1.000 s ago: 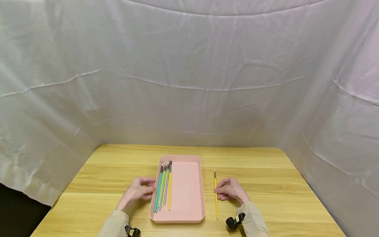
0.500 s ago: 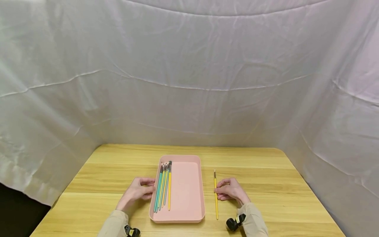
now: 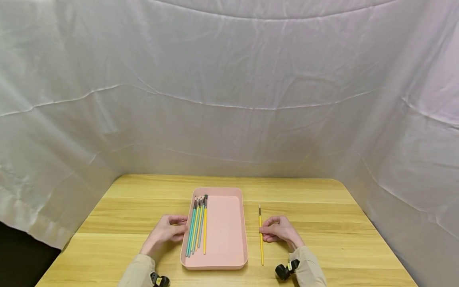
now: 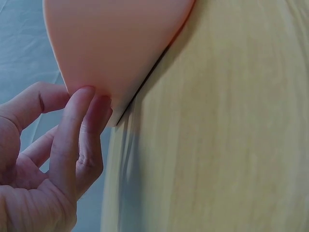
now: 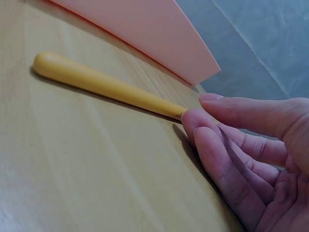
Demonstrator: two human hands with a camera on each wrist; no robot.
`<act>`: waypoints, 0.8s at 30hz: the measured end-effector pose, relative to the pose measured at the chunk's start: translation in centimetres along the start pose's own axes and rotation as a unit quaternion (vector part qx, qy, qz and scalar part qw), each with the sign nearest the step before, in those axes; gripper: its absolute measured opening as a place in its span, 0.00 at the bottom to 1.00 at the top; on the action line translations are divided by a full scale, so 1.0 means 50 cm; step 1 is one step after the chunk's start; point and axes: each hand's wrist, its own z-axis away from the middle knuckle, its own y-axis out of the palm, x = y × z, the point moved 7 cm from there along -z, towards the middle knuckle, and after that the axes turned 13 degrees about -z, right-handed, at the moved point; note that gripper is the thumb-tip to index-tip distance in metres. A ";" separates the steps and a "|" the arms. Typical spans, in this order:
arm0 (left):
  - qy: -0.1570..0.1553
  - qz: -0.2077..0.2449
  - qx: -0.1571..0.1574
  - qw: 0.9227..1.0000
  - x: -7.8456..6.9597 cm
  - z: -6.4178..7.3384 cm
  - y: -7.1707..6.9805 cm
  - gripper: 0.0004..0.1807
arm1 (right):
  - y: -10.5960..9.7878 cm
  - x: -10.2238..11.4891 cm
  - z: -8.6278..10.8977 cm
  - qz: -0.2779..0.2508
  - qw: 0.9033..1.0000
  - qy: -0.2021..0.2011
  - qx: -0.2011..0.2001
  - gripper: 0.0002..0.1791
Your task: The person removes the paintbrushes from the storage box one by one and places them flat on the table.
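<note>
A pink tray point(image 3: 226, 239) lies on the wooden table, with several paintbrushes point(image 3: 197, 229) in teal, yellow and blue-grey side by side along its left part. Beside the tray's left wall is my left hand point(image 3: 166, 229); in the left wrist view its fingertips point(image 4: 86, 92) touch the outside of that wall point(image 4: 116, 43). Right of the tray, a single yellow paintbrush point(image 3: 261, 251) lies with bristles pointing away from me. My right hand point(image 3: 281, 230) pinches it around mid-handle between thumb and fingers, which hide part of the handle in the right wrist view.
The wooden table point(image 3: 340, 247) extends on both sides of the tray. Grey-white cloth point(image 3: 229, 119) hangs behind it and along both sides. A small black camera point(image 3: 287, 270) sits on the right wrist, another camera point(image 3: 159, 280) on the left.
</note>
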 end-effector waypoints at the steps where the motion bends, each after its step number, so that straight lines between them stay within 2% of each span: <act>1: 0.000 0.001 0.000 1.000 0.001 -0.001 0.000 0.27 | 0.000 0.000 0.000 0.000 1.000 -0.001 0.001 0.14; 14: 0.005 0.002 0.002 1.000 -0.001 -0.004 0.002 0.27 | -0.003 0.001 0.006 -0.010 1.000 -0.013 0.015 0.15; 24: 0.004 -0.003 0.001 1.000 -0.001 -0.008 0.002 0.26 | 0.015 0.033 0.013 -0.023 0.997 -0.068 0.021 0.19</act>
